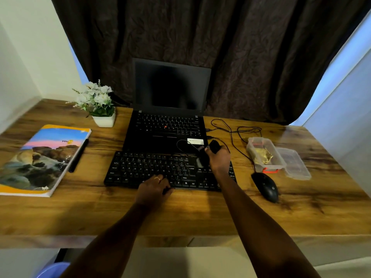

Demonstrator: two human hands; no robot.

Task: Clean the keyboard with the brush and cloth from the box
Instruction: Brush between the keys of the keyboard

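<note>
Black brush gripped in the right hand sweeps the keyboard at centre frame. Left hand rests loosely spread on its front edge.

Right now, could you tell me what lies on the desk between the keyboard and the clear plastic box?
In the head view, only a black cable crosses the bare wood between the keyboard and the box; the mouse sits nearer, just in front.
</note>
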